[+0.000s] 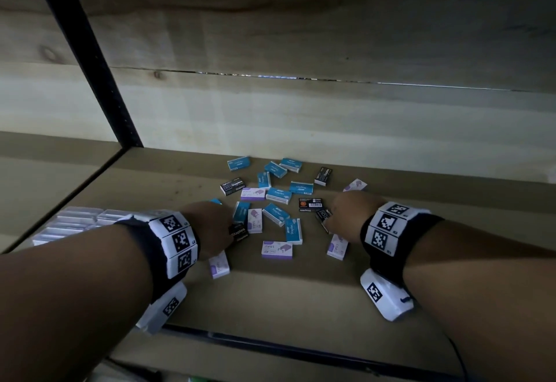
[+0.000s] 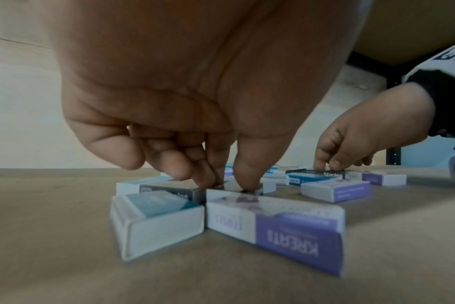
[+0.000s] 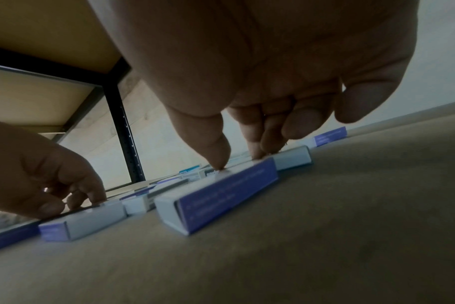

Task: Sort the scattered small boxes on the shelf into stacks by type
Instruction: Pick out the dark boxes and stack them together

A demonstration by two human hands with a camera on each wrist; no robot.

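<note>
Several small staple boxes lie scattered on the shelf board [image 1: 301, 297]: blue ones [image 1: 278, 195], purple-and-white ones [image 1: 276, 249] and black ones [image 1: 311, 204]. My left hand [image 1: 227, 229] has curled fingers and pinches a black box [image 1: 239, 233] between thumb and fingertips [image 2: 208, 182]; that box [image 2: 169, 190] still lies flat, wedged behind a purple box [image 2: 286, 232]. My right hand [image 1: 328, 219] pinches another black box [image 1: 322, 215], seen from the left wrist as a black box [image 2: 327, 174] resting on the board. In the right wrist view a purple box [image 3: 221, 191] hides most of it.
A black upright post [image 1: 90, 65] stands at the back left. Clear plastic cases [image 1: 75, 222] are packed at the left, under my left forearm. A wooden back wall [image 1: 301, 110] closes the shelf. The board's dark front edge [image 1: 270, 347] runs below my wrists.
</note>
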